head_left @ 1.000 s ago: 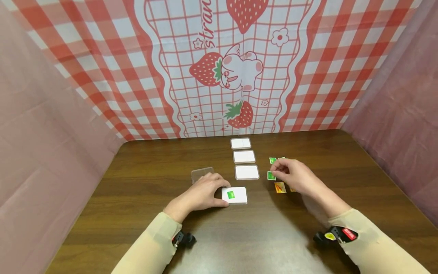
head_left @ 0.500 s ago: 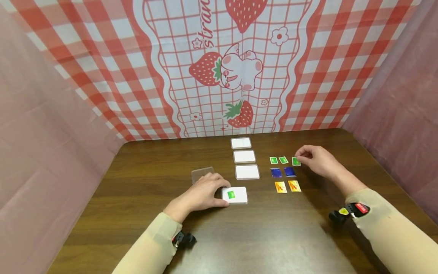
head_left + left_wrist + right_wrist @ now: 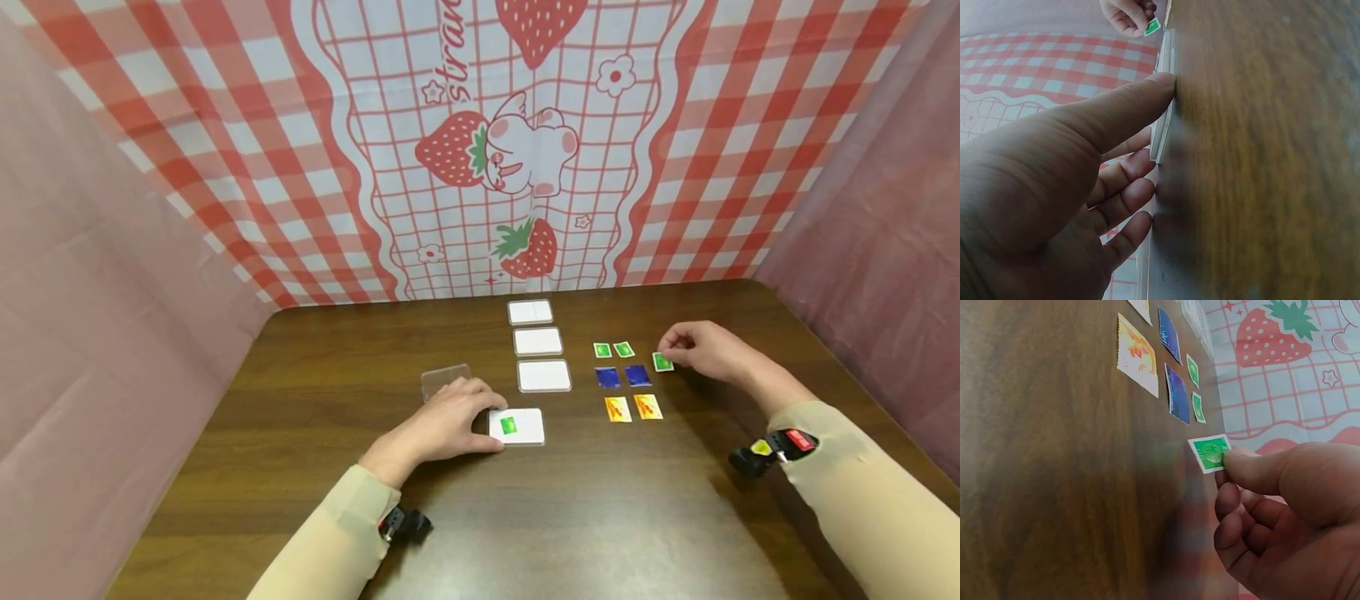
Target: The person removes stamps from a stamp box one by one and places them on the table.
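Observation:
My right hand (image 3: 701, 346) pinches a green postage stamp (image 3: 1210, 453) between thumb and fingers, at the right of the other stamps. In the right wrist view the stamp's toothed edge faces away from the fingertips. My left hand (image 3: 453, 421) grips the left end of a white card in a clear case (image 3: 528, 427), thumb on the near edge and fingers along the far one. A smaller green stamp (image 3: 508, 426) lies on that card. Two more green stamps (image 3: 602, 350), two blue stamps (image 3: 638, 376) and two orange stamps (image 3: 618, 409) lie in rows on the table.
Three white cards in clear cases (image 3: 544, 376) run in a column toward the back. A clear plastic cover (image 3: 442, 380) lies partly behind my left hand. The brown wooden table (image 3: 480, 533) ends at a red-and-white strawberry cloth (image 3: 525, 167), with pink curtains on both sides.
My right hand has moved right with the green stamp, from above the blue stamps to beyond the rows, uncovering the blue ones. My left hand has stayed on the card.

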Demonstrator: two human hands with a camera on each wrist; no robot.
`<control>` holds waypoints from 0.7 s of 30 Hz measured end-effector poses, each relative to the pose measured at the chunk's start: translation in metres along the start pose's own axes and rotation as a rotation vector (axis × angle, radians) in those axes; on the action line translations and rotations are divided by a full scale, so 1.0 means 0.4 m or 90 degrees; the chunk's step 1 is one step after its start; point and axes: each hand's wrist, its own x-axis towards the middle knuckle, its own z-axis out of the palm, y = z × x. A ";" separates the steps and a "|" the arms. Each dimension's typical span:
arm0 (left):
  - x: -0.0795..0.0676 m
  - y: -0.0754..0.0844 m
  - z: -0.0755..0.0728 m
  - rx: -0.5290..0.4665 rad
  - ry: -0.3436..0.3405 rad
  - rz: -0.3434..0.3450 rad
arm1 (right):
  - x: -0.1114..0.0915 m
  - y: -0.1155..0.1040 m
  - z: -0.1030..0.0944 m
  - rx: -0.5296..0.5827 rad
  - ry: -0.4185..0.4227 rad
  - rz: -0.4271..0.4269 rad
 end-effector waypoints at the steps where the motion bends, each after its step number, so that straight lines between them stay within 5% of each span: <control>1: 0.000 0.000 0.000 0.000 0.000 -0.001 | -0.003 0.001 0.000 -0.001 -0.010 -0.001; 21: 0.001 0.000 0.001 0.002 0.002 0.001 | -0.021 0.022 0.034 -0.060 0.034 -0.035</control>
